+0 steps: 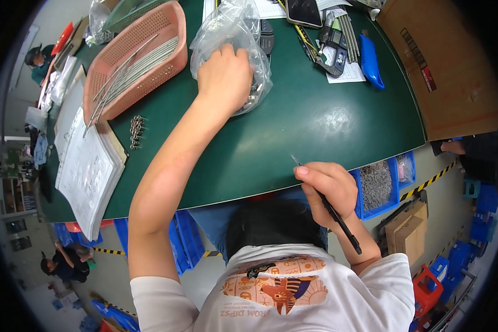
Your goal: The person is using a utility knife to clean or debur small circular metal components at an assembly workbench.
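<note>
Two hands are at work over the green counter (315, 127). The left hand (224, 74) reaches far forward and sits curled inside a clear bag (232, 33) of small metal parts, fingers closed down as if gathering some; what it grips is hidden by the plastic. The right hand (329, 188) stays near the counter's front edge, clenched on a black-handled tool (337, 218) with its thin tip pointing up and forward, kept ready. A pink basket (141, 61) of long rods lies left of the bag, with a row of small screws (136, 131) just below it.
</note>
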Available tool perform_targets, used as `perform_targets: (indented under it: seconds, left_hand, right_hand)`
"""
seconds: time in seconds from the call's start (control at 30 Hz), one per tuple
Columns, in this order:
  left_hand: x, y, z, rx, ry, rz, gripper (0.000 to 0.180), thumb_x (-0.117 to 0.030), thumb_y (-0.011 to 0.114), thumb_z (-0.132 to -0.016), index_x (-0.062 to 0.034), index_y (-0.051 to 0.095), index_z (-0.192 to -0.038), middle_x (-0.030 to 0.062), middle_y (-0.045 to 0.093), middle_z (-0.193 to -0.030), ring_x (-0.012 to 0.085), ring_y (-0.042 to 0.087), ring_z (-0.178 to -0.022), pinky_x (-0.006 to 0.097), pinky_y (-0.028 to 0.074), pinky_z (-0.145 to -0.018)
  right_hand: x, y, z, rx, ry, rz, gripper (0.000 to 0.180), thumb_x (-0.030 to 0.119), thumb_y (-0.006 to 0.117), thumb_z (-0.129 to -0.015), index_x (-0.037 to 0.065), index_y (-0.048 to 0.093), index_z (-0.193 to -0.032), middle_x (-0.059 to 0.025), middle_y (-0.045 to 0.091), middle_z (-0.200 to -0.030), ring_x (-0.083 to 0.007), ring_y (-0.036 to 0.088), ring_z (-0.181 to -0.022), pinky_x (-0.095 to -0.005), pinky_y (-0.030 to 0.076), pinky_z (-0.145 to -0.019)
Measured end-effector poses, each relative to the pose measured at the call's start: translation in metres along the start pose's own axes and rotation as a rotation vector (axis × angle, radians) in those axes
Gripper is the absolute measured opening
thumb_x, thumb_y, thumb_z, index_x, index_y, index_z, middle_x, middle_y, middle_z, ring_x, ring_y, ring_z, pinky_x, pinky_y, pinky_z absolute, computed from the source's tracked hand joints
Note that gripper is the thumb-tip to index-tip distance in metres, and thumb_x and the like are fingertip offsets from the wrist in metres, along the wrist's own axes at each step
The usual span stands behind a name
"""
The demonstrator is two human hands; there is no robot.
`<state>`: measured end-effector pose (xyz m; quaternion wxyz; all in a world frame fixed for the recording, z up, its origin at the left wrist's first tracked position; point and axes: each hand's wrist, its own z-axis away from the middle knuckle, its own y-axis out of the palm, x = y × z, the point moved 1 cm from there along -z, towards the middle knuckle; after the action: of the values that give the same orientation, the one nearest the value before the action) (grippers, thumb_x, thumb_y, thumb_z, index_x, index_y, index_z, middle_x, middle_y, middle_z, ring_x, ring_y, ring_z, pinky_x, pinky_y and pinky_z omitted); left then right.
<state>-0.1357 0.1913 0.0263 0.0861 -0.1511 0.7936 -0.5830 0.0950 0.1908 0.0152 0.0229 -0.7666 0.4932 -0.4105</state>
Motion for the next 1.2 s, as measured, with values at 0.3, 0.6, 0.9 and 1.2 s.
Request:
perform_targets:
  seconds: [0.3, 0.6, 0.9, 1.2]
  left_hand:
    - [-0.006, 0.009, 0.000, 0.003, 0.089, -0.071, 0.021, -0.015, 0.055, -0.071, 0.0025, 0.048, -0.081, 0.0152, 0.053, -0.077, 0.0304, 0.056, -0.070, 0.037, 0.048, -0.058]
    - [0.006, 0.004, 0.001, 0.110, 0.033, 0.170, 0.018, -0.014, 0.052, -0.076, 0.0033, 0.048, -0.077, 0.0225, 0.056, -0.067, 0.0344, 0.057, -0.065, 0.042, 0.046, -0.056]
    - [0.027, -0.011, -0.002, 0.434, -0.419, 0.905, 0.020, -0.017, 0.052, -0.082, 0.0027, 0.053, -0.088, 0.0052, 0.055, -0.072, 0.0091, 0.054, -0.060, 0.024, 0.044, -0.048]
    - [0.039, -0.030, 0.001, 0.582, -0.782, 1.539, 0.017, -0.015, 0.042, -0.079, -0.0008, 0.049, -0.082, 0.0072, 0.052, -0.073, 0.0132, 0.051, -0.058, 0.024, 0.042, -0.051]
  right_hand:
    - [-0.015, 0.004, -0.002, -0.020, 0.037, -0.091, 0.028, -0.007, 0.058, -0.069, 0.002, 0.056, -0.094, -0.0105, 0.059, -0.076, -0.0204, 0.057, -0.064, -0.0266, 0.044, -0.056]
    - [-0.023, 0.010, 0.003, -0.072, -0.004, -0.087, 0.028, -0.008, 0.060, -0.066, 0.001, 0.057, -0.092, -0.0108, 0.058, -0.072, -0.0193, 0.057, -0.059, -0.0256, 0.045, -0.052]
    - [-0.020, 0.011, 0.000, -0.062, 0.076, -0.127, 0.024, -0.008, 0.057, -0.070, -0.001, 0.057, -0.093, -0.0119, 0.058, -0.074, -0.0186, 0.057, -0.059, -0.0248, 0.045, -0.052]
    - [-0.019, 0.015, -0.002, -0.119, 0.172, -0.188, 0.026, -0.008, 0.059, -0.066, 0.000, 0.059, -0.090, -0.0116, 0.059, -0.074, -0.0219, 0.059, -0.063, -0.0268, 0.046, -0.054]
